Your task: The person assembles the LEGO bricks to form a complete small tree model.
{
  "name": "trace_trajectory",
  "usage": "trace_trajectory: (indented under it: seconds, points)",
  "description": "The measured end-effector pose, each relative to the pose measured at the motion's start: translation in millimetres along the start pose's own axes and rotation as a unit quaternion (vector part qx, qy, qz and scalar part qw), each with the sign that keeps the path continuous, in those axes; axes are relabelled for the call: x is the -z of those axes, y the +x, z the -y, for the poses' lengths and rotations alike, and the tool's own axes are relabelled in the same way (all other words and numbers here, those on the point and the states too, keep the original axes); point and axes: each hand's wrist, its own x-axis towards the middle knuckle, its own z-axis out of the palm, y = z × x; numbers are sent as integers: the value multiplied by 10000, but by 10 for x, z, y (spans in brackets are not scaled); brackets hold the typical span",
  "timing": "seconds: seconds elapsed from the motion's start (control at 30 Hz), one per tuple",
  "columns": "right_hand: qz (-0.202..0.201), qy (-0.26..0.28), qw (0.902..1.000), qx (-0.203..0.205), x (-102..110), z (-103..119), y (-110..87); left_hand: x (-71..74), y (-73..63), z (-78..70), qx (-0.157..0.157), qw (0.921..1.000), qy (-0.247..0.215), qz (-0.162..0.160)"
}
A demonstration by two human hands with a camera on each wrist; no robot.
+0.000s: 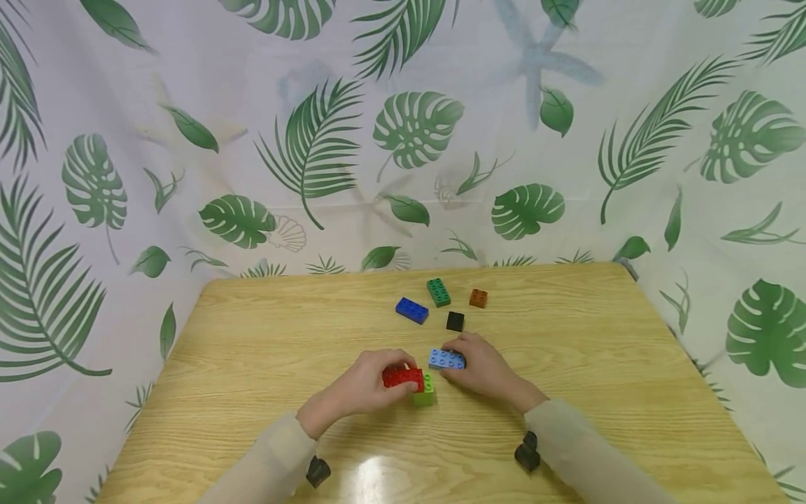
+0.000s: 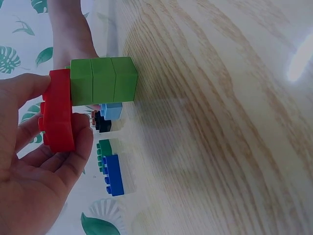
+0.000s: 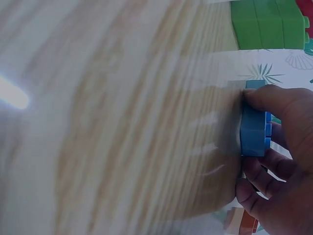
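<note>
My left hand (image 1: 368, 383) grips a red toy brick (image 2: 60, 110) between thumb and fingers. The red brick sits across the top of a light green stack (image 2: 103, 81), three bricks high, and juts out to the left of it. Part of the stack's studded top shows beside the red brick in the head view. Just right of the stack, my right hand (image 1: 483, 369) pinches a light blue brick (image 1: 444, 359) with thumb and fingers. In the right wrist view that brick is low over the tabletop, its studs facing up.
Beyond the hands lie a dark blue brick (image 1: 412, 310), a green brick (image 1: 439, 292), a small black brick (image 1: 455, 321) and a brown-orange brick (image 1: 478, 298). A leaf-patterned curtain (image 1: 403, 210) hangs behind the wooden table (image 1: 271, 322).
</note>
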Motion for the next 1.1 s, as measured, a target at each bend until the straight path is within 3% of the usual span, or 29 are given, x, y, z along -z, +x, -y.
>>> trace_trajectory:
  seconds: [0.27, 0.6, 1.1]
  points:
    - [49, 605, 9981, -95, 72, 57, -39, -9, 6, 18, -11, 10000, -1, 10]
    - [-12, 871, 9949, 509, 272, 179, -135, 10, 4, 15, -23, 10000, -32, 16]
    - [238, 1131, 9896, 858, 332, 327, -261, 20, 7, 9, -8, 10000, 24, 45]
